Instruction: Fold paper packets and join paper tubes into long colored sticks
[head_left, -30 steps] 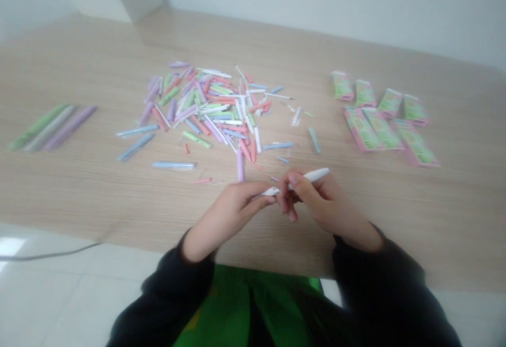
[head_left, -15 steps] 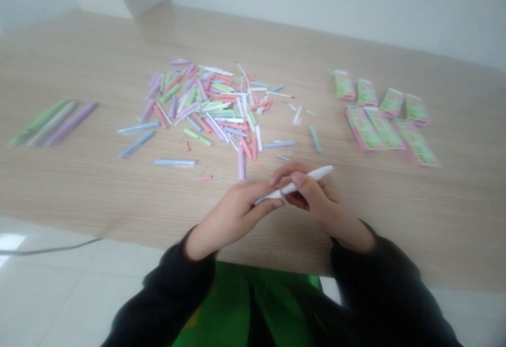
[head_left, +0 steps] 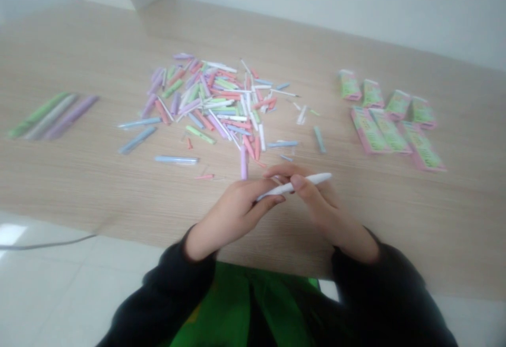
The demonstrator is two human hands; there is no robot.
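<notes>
A white pen [head_left: 292,186] slants between my two hands just above the near part of the table. My left hand [head_left: 241,204] pinches its lower left end between thumb and fingers. Thumb and fingers of my right hand [head_left: 318,199] grip the upper right half. The two white parts look joined in one line. Just beyond my left hand lies a purple pen part [head_left: 244,161]. Farther back spreads a loose pile of pen parts [head_left: 221,99] in purple, green, red, blue and white, with thin refills among them.
Several pink and green boxes [head_left: 389,131] stand and lie at the right. Three pens [head_left: 55,116], green, white and purple, lie side by side at the far left. Blue pieces [head_left: 176,160] and a teal piece [head_left: 320,139] lie around the pile on the wooden table [head_left: 118,194].
The gap between the two white pen parts has closed, so they now form one straight pen. My hands stay nearly in place; the view has shifted slightly.
</notes>
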